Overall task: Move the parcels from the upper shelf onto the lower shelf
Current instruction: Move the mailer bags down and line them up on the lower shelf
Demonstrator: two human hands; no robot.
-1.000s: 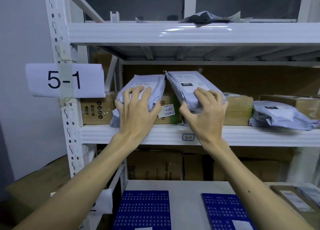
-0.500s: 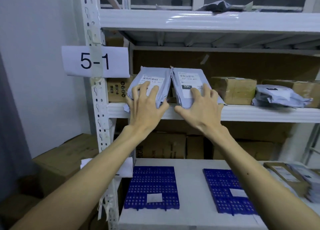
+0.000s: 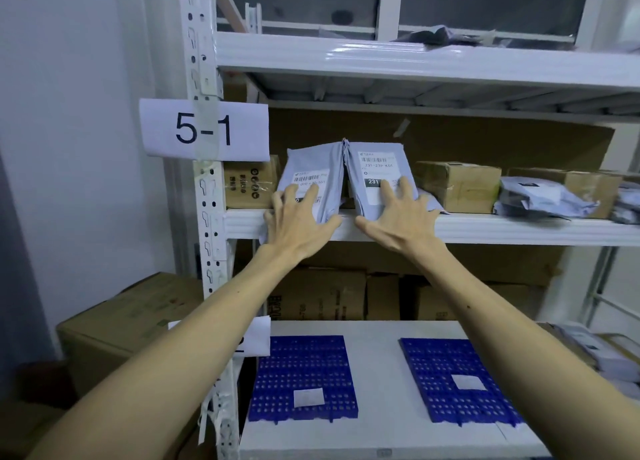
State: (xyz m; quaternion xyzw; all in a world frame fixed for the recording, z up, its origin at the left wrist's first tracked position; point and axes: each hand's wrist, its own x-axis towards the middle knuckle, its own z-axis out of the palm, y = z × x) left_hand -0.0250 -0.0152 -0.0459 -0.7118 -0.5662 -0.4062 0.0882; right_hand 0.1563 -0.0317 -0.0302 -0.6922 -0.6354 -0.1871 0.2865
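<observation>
1. Two grey parcels stand side by side at the front of the upper shelf [image 3: 485, 229], leaning back, their inner edges touching at the top.
2. The left hand [image 3: 298, 222] lies spread over the lower half of the left parcel [image 3: 311, 179]. Its fingers are splayed on the front face and its thumb hooks round the bottom right edge, so it has hold of the parcel.
3. The right hand [image 3: 398, 217] lies the same way on the right parcel [image 3: 375, 168]: fingers fanned wide over the label, thumb pointing left under the bottom edge. It grips that parcel.
4. Both parcels' lower ends sit at or just over the shelf's front lip; the hands hide whether they touch it.
5. A paper sign [image 3: 204, 128] marked "5-1" is taped to the white upright [image 3: 207, 251] left of the parcels.
6. A small brown box [image 3: 251, 182] sits behind the left parcel, and another box [image 3: 459, 185] stands just right of the right parcel.
7. Farther right on the same shelf lies a crumpled grey bag [image 3: 543, 199] against a third box [image 3: 588, 185].
8. The lower shelf [image 3: 377, 373] is a white surface with two blue mats on it, well apart: one at left [image 3: 303, 366], one at right [image 3: 453, 366]. Each carries a small white sticker.
9. A flat parcel [image 3: 443, 36] lies on the top shelf [image 3: 381, 57].
</observation>
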